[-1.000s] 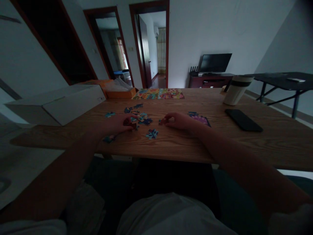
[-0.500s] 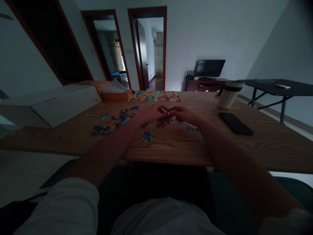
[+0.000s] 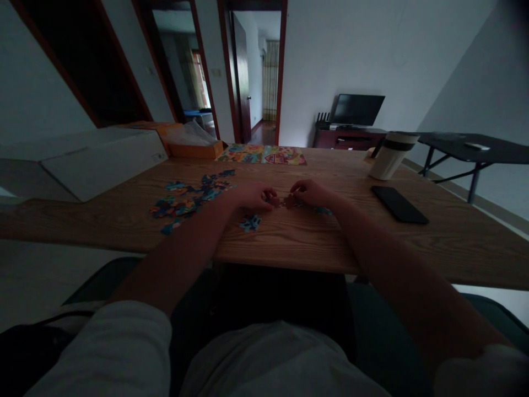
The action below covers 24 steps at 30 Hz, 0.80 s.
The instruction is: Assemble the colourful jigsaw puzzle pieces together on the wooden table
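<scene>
The left hand [image 3: 252, 196] and the right hand [image 3: 312, 193] are curled inward and brought close together on a light-brown wood-grained surface [image 3: 289, 245]. Their fingertips are pinched onto small reddish-brown jigsaw pieces [image 3: 285, 202], so both hands are grasping rather than released. The pieces are held low over the wood, between the two hands. Their number cannot be told, since they are partly hidden by the fingers and the light is dim.

Just in front of the reddish-brown pieces, a blue multicoloured jigsaw piece [image 3: 250, 222] lies apart on the wood. To their right, a small blue-and-pink jigsaw piece [image 3: 323, 210] is seen just beyond the right hand. To their left, a scattered heap of multicoloured jigsaw pieces [image 3: 190, 196] is spread out. Beyond them, a flat, brightly coloured puzzle picture [image 3: 261, 155] is laid near the far edge.

Further to the left of the reddish-brown pieces, a large white cardboard box [image 3: 103, 162] is placed beside an orange carton [image 3: 194, 149]. To their right, a black smartphone [image 3: 399, 204] is laid flat, and a cream tumbler with a black band [image 3: 390, 157] stands upright behind it. Well beyond the tumbler, a dark-topped side table with metal legs [image 3: 463, 144] is seen.
</scene>
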Motion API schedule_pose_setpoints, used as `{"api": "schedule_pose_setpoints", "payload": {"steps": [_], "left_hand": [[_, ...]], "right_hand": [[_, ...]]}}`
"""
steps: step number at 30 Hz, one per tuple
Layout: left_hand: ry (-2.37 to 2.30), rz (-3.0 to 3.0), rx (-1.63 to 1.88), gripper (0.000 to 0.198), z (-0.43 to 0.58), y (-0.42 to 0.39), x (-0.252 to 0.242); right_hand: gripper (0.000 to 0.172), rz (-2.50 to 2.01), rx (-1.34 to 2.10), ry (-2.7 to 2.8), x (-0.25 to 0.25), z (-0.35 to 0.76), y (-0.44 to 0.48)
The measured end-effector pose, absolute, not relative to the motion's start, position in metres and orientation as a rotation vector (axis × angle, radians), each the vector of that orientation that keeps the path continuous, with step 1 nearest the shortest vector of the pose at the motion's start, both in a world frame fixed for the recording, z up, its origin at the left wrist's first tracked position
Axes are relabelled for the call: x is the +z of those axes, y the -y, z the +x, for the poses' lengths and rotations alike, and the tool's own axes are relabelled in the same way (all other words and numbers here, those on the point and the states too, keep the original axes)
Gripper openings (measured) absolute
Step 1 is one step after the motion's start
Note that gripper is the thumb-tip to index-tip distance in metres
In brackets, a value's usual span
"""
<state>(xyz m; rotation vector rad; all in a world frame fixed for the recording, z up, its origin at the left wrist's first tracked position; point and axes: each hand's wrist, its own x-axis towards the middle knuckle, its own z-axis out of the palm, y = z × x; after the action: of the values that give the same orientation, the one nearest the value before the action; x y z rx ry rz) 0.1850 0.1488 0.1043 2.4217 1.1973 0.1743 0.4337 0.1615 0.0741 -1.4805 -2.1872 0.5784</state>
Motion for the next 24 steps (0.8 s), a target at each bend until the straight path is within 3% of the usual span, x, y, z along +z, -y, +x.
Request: {"api": "schedule_pose_setpoints", "payload": {"steps": [13,17,24], "left_hand": [[-1.421,2.432,0.216,0.047,0.184,-0.156,0.099],[-1.414,2.408,0.167,0.041,0.181,-0.161,0.101],[-1.340,2.413,0.076,0.033,0.177,-0.168,0.098]], "right_hand": [[0.017,-1.398,1.096,2.056,0.089,0.423,-0.140],[0.014,-1.473,1.067,2.115,0.091,0.422,-0.138],[0.018,-1.130,1.132,2.044,0.083,0.423,-0.145]]}}
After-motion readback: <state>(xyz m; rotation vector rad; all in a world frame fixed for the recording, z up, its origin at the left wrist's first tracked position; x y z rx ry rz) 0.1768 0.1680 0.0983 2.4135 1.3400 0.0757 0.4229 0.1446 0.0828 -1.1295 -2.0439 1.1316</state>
